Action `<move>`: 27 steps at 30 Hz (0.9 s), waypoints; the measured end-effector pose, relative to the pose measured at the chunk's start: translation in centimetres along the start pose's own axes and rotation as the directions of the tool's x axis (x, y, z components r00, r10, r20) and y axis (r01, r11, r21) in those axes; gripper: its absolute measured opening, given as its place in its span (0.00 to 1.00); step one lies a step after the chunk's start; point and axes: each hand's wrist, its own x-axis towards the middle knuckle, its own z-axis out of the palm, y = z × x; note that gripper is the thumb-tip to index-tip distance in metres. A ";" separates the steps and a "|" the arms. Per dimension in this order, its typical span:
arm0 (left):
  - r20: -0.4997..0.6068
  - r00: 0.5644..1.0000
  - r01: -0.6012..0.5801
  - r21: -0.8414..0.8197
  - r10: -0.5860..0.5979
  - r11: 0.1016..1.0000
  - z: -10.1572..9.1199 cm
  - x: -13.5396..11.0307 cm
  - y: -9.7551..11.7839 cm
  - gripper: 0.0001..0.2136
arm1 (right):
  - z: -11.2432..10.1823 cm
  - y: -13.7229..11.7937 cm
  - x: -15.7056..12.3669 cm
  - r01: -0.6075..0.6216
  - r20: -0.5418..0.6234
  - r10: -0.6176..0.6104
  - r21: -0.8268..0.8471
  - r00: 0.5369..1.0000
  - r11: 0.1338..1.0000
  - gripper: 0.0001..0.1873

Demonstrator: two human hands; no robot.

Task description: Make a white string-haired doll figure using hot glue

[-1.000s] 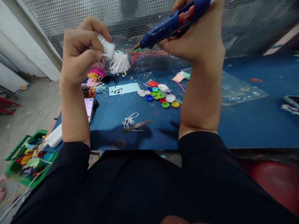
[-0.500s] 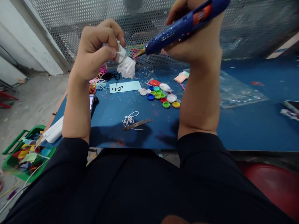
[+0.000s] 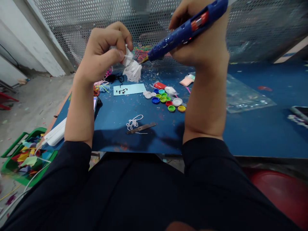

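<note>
My left hand (image 3: 104, 53) pinches a white bundle of yarn strands (image 3: 132, 71) above the table, its loose ends hanging down to the right. A blue glue gun (image 3: 178, 37) with an orange-red part is gripped in my right hand (image 3: 199, 45). Its brass tip points down and left, at or very close to the strands; I cannot tell if they touch. Below on the blue table (image 3: 113, 134) lie a flat metal blade (image 3: 141, 128) and a small tangle of white cord (image 3: 134, 122). The fingers of my right hand are partly hidden behind the glue gun.
A light-blue card (image 3: 129, 89) with small black bits lies beyond the blade. Bright plastic caps (image 3: 163, 98) cluster right of it. Coloured yarn (image 3: 103, 87) and a phone (image 3: 95, 102) are at left. A clear plastic bag (image 3: 247, 96) lies at right; a green basket (image 3: 7, 166) stands on the floor.
My left hand and the white yarn bundle have shifted slightly right and down. The glue gun has moved a little left and lower, its tip now closer to the strands.
</note>
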 end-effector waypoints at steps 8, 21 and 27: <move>0.005 1.000 -0.012 -0.037 0.012 0.999 0.0 0.0 -0.2 0.09 | -0.1 -0.8 -0.1 -0.101 0.036 0.103 -0.051 0.994 0.994 0.14; 0.011 1.000 0.006 -0.003 -0.006 1.000 -0.1 0.0 -0.2 0.08 | 0.2 -0.6 0.1 -0.071 0.042 0.076 -0.096 0.996 0.993 0.12; 0.014 1.000 -0.002 -0.028 0.002 1.000 -0.1 0.0 -0.2 0.06 | 0.1 -0.8 0.1 -0.040 0.011 0.041 -0.081 0.999 0.996 0.13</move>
